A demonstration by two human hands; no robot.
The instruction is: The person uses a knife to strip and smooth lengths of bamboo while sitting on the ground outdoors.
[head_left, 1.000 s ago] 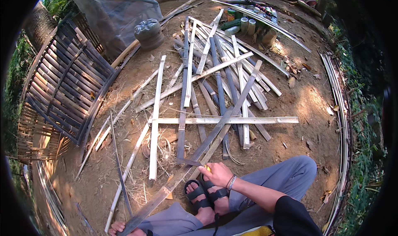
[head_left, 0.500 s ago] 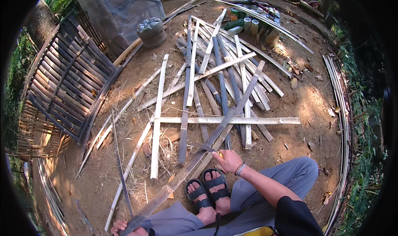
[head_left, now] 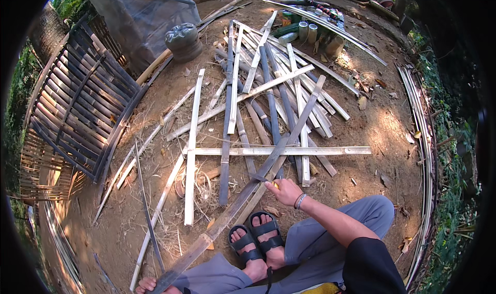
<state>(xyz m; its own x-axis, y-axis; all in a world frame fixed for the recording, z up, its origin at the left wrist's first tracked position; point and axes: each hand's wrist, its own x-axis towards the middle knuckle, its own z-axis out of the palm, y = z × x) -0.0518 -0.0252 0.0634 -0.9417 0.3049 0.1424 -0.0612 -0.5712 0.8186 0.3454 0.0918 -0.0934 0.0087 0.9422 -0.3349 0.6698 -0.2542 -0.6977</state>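
Note:
A long, dark, split bamboo strip [head_left: 232,211] slants from the lower left up to the right, its far end lying over the pile. At the lower edge my left hand [head_left: 146,284] is closed around the near end of that strip. My right hand [head_left: 285,192], with a bracelet at the wrist, grips a knife [head_left: 258,178] by its yellow handle. The knife's blade lies across the strip, at about its middle. Beneath the strip, close to the right hand, runs a paler bamboo strip [head_left: 261,191].
A heap of bamboo strips [head_left: 305,95] covers the ground ahead, with one pale strip [head_left: 330,150] lying crosswise. My sandalled feet [head_left: 256,240] are just right of the held strip. A slatted bamboo panel [head_left: 85,95] leans at left; cans [head_left: 308,32] stand at the back.
My right hand and the knife have moved slightly farther up along the strip. The left hand keeps its hold at the near end. The whole view has shifted a little.

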